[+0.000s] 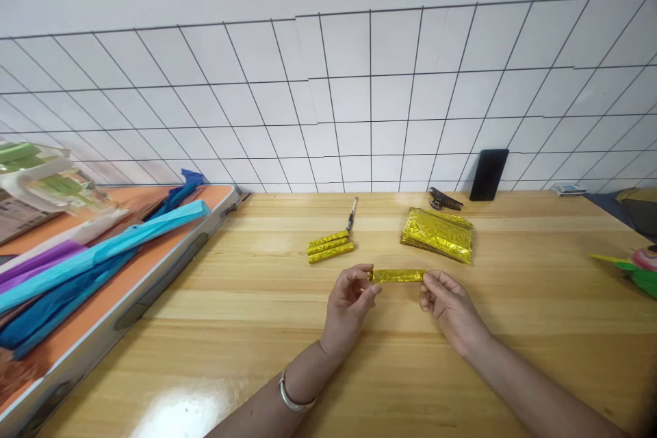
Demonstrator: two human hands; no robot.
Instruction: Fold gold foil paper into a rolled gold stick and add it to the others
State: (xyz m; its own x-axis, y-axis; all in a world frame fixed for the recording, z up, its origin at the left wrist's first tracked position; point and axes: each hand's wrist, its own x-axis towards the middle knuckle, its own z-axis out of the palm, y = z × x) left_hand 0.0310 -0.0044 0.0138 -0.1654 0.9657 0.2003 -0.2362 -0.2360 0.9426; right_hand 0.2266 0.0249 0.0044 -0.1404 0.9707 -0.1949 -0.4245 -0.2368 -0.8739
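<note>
A thin roll of shiny gold foil paper (pixel 398 276) stretches level between my two hands, above the tabletop. My left hand (pixel 350 304) has its fingertips at the roll's left end, with the thumb just below it. The right end is pinched between the thumb and fingers of my right hand (pixel 452 308). Beyond my left hand, several similar gold rolls (pixel 330 247) lie side by side on the table. A stack of flat gold foil sheets (pixel 437 234) lies beyond my right hand.
A pen (pixel 352 213) lies behind the finished-looking rolls, and a black clip (pixel 444 199) behind the sheets. A dark phone-like slab (pixel 489 175) leans on the tiled wall (pixel 395 96). At left, an orange board (pixel 169 233) bears coloured paper rolls (pixel 102 256). Colourful items (pixel 641 277) sit far right.
</note>
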